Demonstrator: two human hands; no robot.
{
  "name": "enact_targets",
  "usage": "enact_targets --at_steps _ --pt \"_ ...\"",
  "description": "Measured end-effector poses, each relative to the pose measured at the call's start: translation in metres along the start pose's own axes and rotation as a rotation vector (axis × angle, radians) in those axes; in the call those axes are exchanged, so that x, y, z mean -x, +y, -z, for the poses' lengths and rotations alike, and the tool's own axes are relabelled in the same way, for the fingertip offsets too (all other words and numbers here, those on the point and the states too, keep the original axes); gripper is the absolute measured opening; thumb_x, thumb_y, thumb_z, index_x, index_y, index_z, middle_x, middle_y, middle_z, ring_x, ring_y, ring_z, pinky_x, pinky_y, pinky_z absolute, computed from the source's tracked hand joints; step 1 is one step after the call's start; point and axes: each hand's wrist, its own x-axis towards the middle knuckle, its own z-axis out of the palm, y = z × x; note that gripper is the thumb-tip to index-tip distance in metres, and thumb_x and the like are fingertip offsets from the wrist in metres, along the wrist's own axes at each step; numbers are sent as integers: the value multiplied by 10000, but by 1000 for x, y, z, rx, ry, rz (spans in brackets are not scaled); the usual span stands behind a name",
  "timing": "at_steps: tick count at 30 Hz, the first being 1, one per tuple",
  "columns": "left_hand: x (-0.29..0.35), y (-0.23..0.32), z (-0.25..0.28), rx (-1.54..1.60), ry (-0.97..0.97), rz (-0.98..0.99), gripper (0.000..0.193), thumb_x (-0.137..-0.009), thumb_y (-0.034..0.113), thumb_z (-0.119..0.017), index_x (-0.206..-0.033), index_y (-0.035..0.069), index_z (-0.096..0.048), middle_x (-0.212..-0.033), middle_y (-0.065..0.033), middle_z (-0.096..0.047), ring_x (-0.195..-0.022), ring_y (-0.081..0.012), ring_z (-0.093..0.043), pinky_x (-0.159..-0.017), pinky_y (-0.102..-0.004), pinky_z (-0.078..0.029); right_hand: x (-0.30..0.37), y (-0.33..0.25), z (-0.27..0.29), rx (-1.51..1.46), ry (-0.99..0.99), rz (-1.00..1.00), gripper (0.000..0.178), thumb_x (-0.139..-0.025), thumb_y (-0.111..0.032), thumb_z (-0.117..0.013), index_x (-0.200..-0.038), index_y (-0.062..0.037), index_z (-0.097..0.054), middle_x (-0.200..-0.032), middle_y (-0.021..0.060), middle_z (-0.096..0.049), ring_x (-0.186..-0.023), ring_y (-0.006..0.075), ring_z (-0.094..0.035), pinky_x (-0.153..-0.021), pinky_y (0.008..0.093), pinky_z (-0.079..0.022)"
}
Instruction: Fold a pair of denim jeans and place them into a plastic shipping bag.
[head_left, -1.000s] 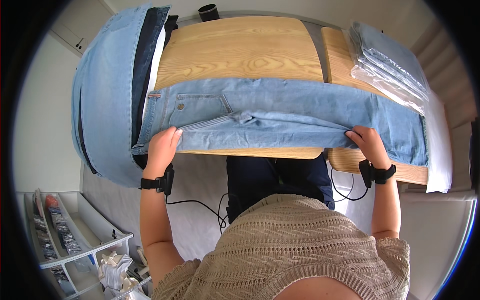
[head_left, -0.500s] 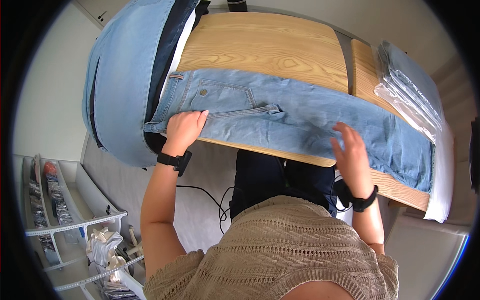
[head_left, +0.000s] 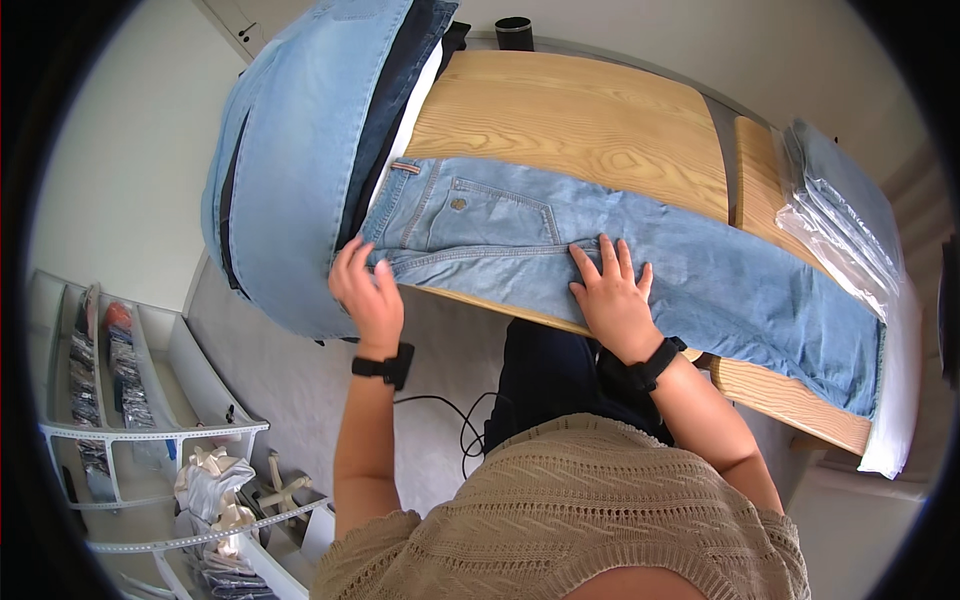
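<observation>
A pair of light blue jeans [head_left: 730, 270] lies lengthwise, folded along its legs, with the waistband at the left and the hems at the right. A back pocket with a small round emblem faces up. My right hand [head_left: 616, 308] rests palm down on the jeans, just right of the pocket, its fingers spread over the seam. At the waistband's near corner is my left hand [head_left: 368, 305], fingers apart and slightly bent, with nothing visible in it. Whether its fingertips touch the denim I cannot tell.
A tall pile of denim garments [head_left: 290, 150] stands at the left, against the wooden tabletop [head_left: 560, 110]. Bagged folded jeans [head_left: 845, 215] lie on the right-hand board. White shelving [head_left: 150, 435] with packaged items is at lower left. A black cable [head_left: 440, 402] runs across the floor.
My left hand has let go of the jeans' seam and drawn back to the waistband corner. My right hand has moved left and come down on the fabric. The bunched seam now lies straighter.
</observation>
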Motion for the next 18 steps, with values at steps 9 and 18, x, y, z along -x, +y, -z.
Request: enact_targets --at_steps 9,18 --pt "36 14 -21 225 -265 211 581 -936 205 -386 -1379 -102 -170 -1463 -252 -145 -1367 -393 -114 -1102 -453 -123 -2 -1 3 -16 -55 -7 517 -877 -334 -529 -1358 -236 -367 -1419 148 -303 -1330 351 -254 -994 644 -236" --pt "-5 1 -34 35 -386 131 561 -871 278 -537 -1279 -77 -389 -1333 -262 -390 -1279 -398 -320 -1055 -440 -271 -1 -1 5 -40 -9 -6 532 -851 -311 -573 -1342 -222 -389 -1385 153 -342 -1307 353 -290 -984 635 -259"
